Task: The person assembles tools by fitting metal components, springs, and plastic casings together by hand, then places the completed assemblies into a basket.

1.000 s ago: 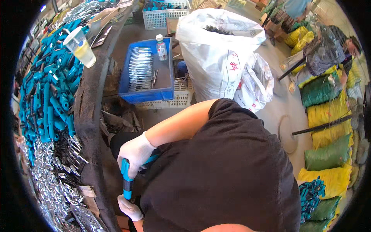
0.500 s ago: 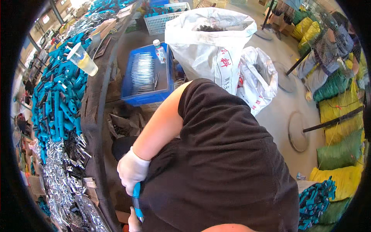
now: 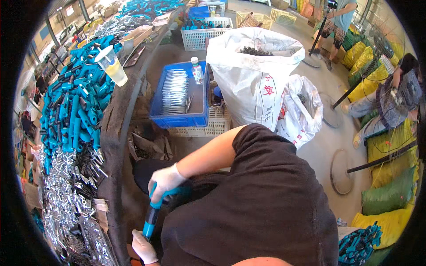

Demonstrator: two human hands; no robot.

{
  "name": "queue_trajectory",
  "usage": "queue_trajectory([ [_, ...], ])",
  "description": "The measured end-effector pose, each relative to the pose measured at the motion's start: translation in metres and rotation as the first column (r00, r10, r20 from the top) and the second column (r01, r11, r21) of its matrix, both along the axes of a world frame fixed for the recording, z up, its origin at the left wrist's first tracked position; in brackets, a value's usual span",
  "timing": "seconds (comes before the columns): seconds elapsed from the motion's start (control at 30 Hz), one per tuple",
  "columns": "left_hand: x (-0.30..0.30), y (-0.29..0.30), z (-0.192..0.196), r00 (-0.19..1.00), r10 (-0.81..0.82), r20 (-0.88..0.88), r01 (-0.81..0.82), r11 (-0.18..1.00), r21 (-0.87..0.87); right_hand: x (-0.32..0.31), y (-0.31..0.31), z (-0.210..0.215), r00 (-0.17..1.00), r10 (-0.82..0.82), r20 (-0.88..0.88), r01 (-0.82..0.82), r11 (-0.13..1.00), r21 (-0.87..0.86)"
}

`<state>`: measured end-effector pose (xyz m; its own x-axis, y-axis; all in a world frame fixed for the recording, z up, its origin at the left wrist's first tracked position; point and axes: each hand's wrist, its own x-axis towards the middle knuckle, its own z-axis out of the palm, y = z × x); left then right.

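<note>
My right hand [image 3: 165, 181], in a white glove, is wrapped around a teal-and-black handle [image 3: 151, 217] in front of my body. The handle slants down and to the left; a blurred teal part [image 3: 178, 191] sticks out on the other side of the same hand, and I cannot tell whether both are one piece. At the handle's lower end my gloved left hand [image 3: 144, 249] has its fingers closed around the tip. Part of that hand is cut off by the lower edge. My black shirt lies right behind both hands.
A long table at left bears a heap of teal handles [image 3: 73, 111], shiny metal parts [image 3: 66, 199] and a plastic cup [image 3: 112, 66]. Ahead stand a blue crate [image 3: 179, 119] of metal rods and white sacks [image 3: 248, 75]. Fan stands [image 3: 341, 173] and people are at right.
The view has shifted, so the crate and sacks sit lower and further right. My right hand has come away from my left, and a second teal part shows beside it.
</note>
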<state>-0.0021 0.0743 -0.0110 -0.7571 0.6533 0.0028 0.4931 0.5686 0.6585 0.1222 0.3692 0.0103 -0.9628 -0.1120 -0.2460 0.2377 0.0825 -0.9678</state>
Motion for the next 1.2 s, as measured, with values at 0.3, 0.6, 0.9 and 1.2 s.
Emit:
queue_trajectory([
  [0.3,-0.015,-0.003,-0.042,0.896,0.041,0.442,0.009,0.994,-0.111,0.004,-0.002,0.009,0.933,0.188,-0.307,-0.053,0.915,0.399],
  [0.6,0.025,0.02,0.036,0.841,-0.378,0.388,0.374,0.923,0.089,-0.026,-0.044,0.014,0.829,0.375,-0.414,-0.195,0.889,0.414],
  [0.9,0.014,-0.051,-0.006,0.85,-0.103,0.517,0.09,0.995,0.05,-0.044,-0.064,0.008,0.791,0.491,-0.365,-0.289,0.826,0.485],
  [1.2,0.036,-0.052,0.0,0.842,0.072,0.534,-0.05,0.997,-0.057,-0.048,-0.066,-0.009,0.834,0.462,-0.303,-0.304,0.842,0.446],
])
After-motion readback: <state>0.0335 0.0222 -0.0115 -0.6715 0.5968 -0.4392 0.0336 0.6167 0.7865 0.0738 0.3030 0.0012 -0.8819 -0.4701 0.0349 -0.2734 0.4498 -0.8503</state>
